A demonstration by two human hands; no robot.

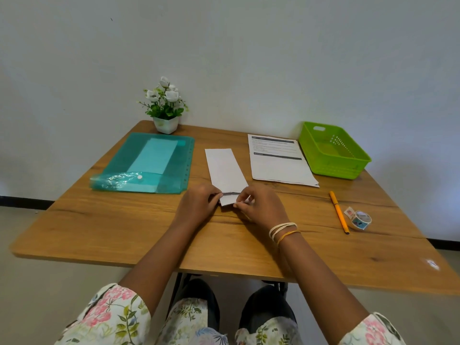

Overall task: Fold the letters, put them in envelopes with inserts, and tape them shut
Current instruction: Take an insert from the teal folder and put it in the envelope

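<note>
Hands (199,199) (258,206) pinch one envelope (225,170).

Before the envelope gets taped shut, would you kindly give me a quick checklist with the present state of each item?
1. Both hands on the envelope: left hand and right hand pinch its near end: ok.
2. Letter fully inside: cannot tell.
3. Flap folded flat: not ok.
4. Tape roll on the table, right of the pen: ok.
5. More letters waiting: ok.
</note>
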